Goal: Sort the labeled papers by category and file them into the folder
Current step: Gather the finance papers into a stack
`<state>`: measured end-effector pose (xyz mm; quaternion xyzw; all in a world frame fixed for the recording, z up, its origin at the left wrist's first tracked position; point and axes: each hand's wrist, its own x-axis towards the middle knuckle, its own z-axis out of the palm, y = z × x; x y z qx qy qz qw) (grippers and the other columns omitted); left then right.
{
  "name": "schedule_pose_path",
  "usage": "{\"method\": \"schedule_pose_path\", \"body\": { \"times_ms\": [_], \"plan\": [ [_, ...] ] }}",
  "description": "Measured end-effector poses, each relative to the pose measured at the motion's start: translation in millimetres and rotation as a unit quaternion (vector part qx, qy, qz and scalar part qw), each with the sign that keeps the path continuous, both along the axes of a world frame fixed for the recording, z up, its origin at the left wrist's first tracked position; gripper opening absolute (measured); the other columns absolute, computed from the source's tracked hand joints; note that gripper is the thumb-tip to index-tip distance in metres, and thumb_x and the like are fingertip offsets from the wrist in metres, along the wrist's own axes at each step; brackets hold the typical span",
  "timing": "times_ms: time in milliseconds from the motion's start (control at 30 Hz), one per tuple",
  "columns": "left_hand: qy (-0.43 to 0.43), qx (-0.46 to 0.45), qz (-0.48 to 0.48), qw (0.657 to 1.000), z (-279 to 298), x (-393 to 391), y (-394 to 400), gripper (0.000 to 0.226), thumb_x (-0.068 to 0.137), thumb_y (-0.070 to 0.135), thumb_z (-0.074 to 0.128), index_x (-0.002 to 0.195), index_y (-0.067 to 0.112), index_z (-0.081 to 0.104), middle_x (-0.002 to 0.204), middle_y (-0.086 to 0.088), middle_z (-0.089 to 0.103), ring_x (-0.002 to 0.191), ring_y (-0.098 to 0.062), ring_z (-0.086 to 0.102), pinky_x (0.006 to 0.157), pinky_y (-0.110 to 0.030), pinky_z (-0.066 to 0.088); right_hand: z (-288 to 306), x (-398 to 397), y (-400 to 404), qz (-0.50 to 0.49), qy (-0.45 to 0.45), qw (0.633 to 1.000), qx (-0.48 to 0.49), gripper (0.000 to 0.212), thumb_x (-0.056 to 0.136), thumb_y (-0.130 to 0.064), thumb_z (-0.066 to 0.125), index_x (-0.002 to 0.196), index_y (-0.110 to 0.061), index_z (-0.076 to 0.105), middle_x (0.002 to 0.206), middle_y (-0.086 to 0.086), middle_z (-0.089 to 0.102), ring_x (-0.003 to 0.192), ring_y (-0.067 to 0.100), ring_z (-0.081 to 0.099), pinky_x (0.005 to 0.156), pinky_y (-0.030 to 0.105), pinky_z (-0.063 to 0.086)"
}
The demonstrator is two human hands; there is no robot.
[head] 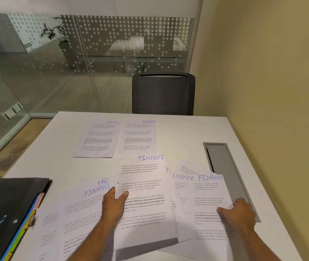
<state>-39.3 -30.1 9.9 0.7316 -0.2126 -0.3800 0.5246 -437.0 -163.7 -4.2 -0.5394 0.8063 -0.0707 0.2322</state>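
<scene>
A FINANCE sheet (144, 200) is pinched at its edge by the left hand (113, 202), right of the black folder (8, 210), while another FINANCE sheet (211, 208) farther right is pressed under the flat-fingered right hand (241, 211).

White papers (146, 196), blue handwritten labels, black print. My folder (8, 208) black, coloured tabs. Table (187, 132) white. Chair (163, 93) dark grey, ribbed.

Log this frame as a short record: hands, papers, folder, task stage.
left hand: grips the left edge of a lifted FINANCE sheet
right hand: flat on another FINANCE sheet
set aside: SPORTS sheet and ADMIN sheet, side by side farther back
folder: closed, at the left on the table
stage: sorting, nothing filed yet
</scene>
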Motion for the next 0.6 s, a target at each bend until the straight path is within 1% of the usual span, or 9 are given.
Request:
{"method": "schedule_pose_path", "body": {
  "times_ms": [100, 200, 267, 333, 400, 433, 500, 533, 600],
  "plan": [
    [-0.009, 0.01, -0.003, 1.0, -3, -6, -3, 0.022, 0.091, 0.011, 0.069, 0.113, 0.016, 0.068, 0.1, 0.002, 0.076, 0.091, -0.019, 0.073, 0.086, -0.044, 0.059, -1, 2, 1, -0.008, 0.027, 0.998, 0.051, 0.097, 0.056, -0.053, 0.09, 0.128, -0.009, 0.041, 0.126, 0.017, 0.052, 0.119, 0.041, 0.049, 0.093, 0.05, 0.047],
    [-0.022, 0.017, -0.005, 1.0, -6, -10, -4, 0.022, 0.091, 0.012, 0.069, 0.113, 0.015, 0.067, 0.1, 0.002, 0.076, 0.09, -0.019, 0.073, 0.087, -0.044, 0.058, -3, 4, 1, -0.018, 0.022, 0.998, 0.062, 0.103, 0.056, -0.05, 0.091, 0.132, -0.008, 0.037, 0.132, 0.018, 0.05, 0.122, 0.042, 0.045, 0.096, 0.052, 0.043],
    [-0.026, 0.023, -0.005, 0.999, -7, -11, -3, 0.022, 0.091, 0.012, 0.069, 0.113, 0.014, 0.067, 0.1, 0.001, 0.076, 0.091, -0.02, 0.073, 0.086, -0.043, 0.059, -3, 4, 0, -0.03, -0.004, 0.998, 0.058, 0.102, 0.056, -0.042, 0.094, 0.133, -0.007, 0.037, 0.132, 0.018, 0.049, 0.122, 0.043, 0.045, 0.096, 0.053, 0.043],
    [-0.031, 0.028, -0.005, 0.999, -9, -13, -3, 0.021, 0.091, 0.012, 0.069, 0.112, 0.015, 0.067, 0.1, 0.001, 0.075, 0.092, -0.021, 0.073, 0.086, -0.043, 0.059, -2, 4, -2, -0.044, -0.045, 0.997, 0.039, 0.097, 0.057, -0.027, 0.095, 0.133, -0.005, 0.038, 0.13, 0.019, 0.05, 0.119, 0.043, 0.05, 0.092, 0.051, 0.046],
    [-0.034, 0.029, -0.006, 0.999, -9, -14, -3, 0.021, 0.091, 0.012, 0.069, 0.112, 0.015, 0.067, 0.1, 0.001, 0.075, 0.092, -0.021, 0.073, 0.087, -0.043, 0.058, -1, 5, -3, -0.05, -0.081, 0.995, 0.016, 0.086, 0.061, -0.011, 0.092, 0.13, 0.0, 0.042, 0.124, 0.021, 0.056, 0.11, 0.04, 0.058, 0.083, 0.043, 0.049],
    [-0.037, 0.029, -0.006, 0.999, -9, -15, -3, 0.022, 0.091, 0.012, 0.069, 0.113, 0.015, 0.066, 0.1, 0.001, 0.075, 0.092, -0.021, 0.072, 0.087, -0.043, 0.058, 0, 4, -4, -0.046, -0.093, 0.995, 0.012, 0.076, 0.064, -0.004, 0.088, 0.128, 0.001, 0.046, 0.12, 0.021, 0.061, 0.102, 0.037, 0.062, 0.075, 0.036, 0.05],
    [-0.039, 0.027, -0.005, 0.999, -6, -16, -2, 0.024, 0.091, 0.011, 0.069, 0.115, 0.014, 0.066, 0.102, 0.001, 0.075, 0.092, -0.019, 0.072, 0.087, -0.041, 0.058, 2, 0, -4, -0.021, -0.1, 0.995, 0.006, 0.047, 0.074, 0.001, 0.077, 0.116, 0.001, 0.059, 0.108, 0.019, 0.07, 0.079, 0.028, 0.063, 0.057, 0.023, 0.043],
    [-0.041, 0.026, -0.004, 0.999, -5, -17, -2, 0.025, 0.091, 0.011, 0.069, 0.116, 0.013, 0.066, 0.102, 0.0, 0.075, 0.092, -0.019, 0.072, 0.087, -0.041, 0.058, 3, -2, -4, -0.007, -0.098, 0.995, -0.004, 0.031, 0.078, 0.0, 0.073, 0.108, 0.0, 0.065, 0.101, 0.017, 0.073, 0.071, 0.025, 0.061, 0.053, 0.021, 0.041],
    [-0.046, 0.025, -0.005, 0.999, -2, -17, -2, 0.025, 0.092, 0.011, 0.069, 0.117, 0.013, 0.066, 0.103, -0.001, 0.075, 0.092, -0.019, 0.072, 0.087, -0.04, 0.058, 5, -9, -5, 0.004, -0.084, 0.996, -0.033, 0.012, 0.082, -0.005, 0.069, 0.094, -0.003, 0.072, 0.09, 0.016, 0.075, 0.07, 0.028, 0.061, 0.06, 0.027, 0.049]
  ]
}}
